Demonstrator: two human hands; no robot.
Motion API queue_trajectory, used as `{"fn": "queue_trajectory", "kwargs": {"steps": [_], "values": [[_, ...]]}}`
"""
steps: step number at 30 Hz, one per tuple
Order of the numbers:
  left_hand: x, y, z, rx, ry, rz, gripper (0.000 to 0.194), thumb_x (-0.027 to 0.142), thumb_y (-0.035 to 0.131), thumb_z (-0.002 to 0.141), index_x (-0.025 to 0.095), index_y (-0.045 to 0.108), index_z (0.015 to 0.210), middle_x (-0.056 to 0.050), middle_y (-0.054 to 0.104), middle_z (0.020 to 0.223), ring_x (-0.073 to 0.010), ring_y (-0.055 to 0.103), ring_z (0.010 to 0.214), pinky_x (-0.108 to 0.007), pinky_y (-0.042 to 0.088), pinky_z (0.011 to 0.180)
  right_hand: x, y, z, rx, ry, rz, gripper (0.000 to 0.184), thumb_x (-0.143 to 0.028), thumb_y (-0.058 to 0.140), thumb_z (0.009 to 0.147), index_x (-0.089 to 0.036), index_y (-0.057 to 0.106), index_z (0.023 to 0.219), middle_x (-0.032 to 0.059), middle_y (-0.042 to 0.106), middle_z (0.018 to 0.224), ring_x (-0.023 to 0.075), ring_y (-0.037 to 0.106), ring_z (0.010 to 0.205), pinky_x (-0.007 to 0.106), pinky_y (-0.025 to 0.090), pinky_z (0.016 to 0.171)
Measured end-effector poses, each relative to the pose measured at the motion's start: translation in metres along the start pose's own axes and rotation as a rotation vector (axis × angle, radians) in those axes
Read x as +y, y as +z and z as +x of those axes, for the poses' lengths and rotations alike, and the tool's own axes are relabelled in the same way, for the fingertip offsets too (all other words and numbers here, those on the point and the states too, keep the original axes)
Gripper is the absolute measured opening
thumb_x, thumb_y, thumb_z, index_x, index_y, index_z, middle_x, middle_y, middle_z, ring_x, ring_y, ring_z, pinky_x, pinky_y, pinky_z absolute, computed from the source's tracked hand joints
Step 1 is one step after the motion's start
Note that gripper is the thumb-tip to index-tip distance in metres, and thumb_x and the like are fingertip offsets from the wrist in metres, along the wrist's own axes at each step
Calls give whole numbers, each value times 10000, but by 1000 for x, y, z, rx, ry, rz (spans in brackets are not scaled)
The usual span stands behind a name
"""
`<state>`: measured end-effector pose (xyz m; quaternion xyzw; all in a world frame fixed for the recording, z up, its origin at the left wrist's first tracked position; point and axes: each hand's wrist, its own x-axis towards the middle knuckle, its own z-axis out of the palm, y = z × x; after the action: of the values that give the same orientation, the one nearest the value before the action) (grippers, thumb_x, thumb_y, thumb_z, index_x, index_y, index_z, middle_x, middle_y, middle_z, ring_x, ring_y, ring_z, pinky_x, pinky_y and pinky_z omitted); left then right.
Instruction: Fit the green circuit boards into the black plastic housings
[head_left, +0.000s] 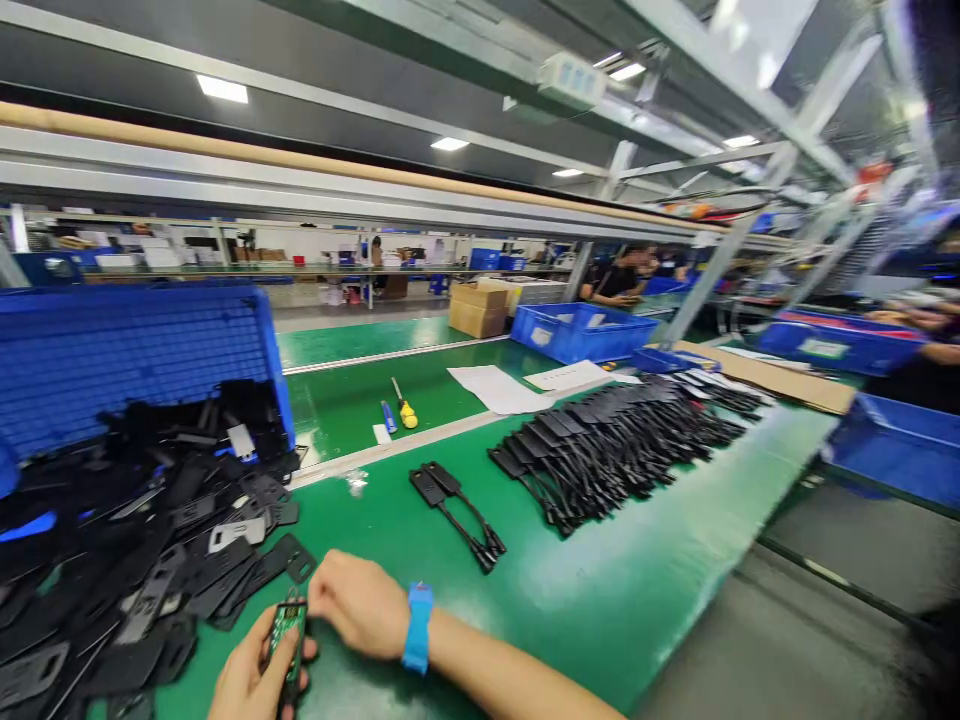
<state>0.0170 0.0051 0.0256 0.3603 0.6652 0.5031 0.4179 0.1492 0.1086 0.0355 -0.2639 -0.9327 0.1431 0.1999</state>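
the green circuit board (287, 618) sat in the left hand (251, 668), pinched between a thumb laid over its face and fingers curled round its right side; its long axis ran away from the body, far end toward the heap of black parts (172, 545); the right hand (360, 605), wearing a blue wristband (418, 630), was just right of that far end, fingers bent inward; whether they gripped anything could not be told; two black cabled units (429, 488) lay beyond it on the green table (592, 610).
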Motion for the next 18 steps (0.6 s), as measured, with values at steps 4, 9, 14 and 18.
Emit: {"fn": "queue_trajectory", "kwargs": {"steps": [4, 9, 14, 18], "values": [[3, 1, -4, 22, -55, -233, 533, 569, 730, 615, 162, 580, 924, -75, 668, 742, -176, 589, 605, -219, 446, 432, 40, -23, 26, 18, 306, -54, 127, -127, 489, 901, -132, 606, 853, 47, 627, 872, 124, 582, 797, 205, 415, 702], [1, -2, -8, -3, -57, -321, 519, 447, 776, 633, 151, 591, 1018, -102, 683, 810, -178, 603, 682, -218, 467, 491, 75, -26, 58, 15, 418, -154, 169, -69, 444, 903, -58, 605, 852, 159, 616, 917, 205, 577, 887, 272, 404, 735], [1, -8, -8, -65, -64, -359, 488, 379, 786, 656, 138, 586, 1030, -121, 681, 916, -177, 606, 769, -228, 497, 586, 41, -5, 61, -87, 252, -109, 157, -271, 536, 897, -149, 616, 955, 96, 601, 973, 197, 575, 903, 269, 424, 753], [6, -7, -12, -57, -94, -377, 471, 412, 720, 731, 147, 532, 1073, -105, 660, 928, -168, 626, 769, -230, 504, 610, 5, 12, 43, -203, 79, -111, 371, -419, 659, 788, -177, 597, 1063, 71, 584, 1002, 205, 575, 916, 261, 451, 757]]}}
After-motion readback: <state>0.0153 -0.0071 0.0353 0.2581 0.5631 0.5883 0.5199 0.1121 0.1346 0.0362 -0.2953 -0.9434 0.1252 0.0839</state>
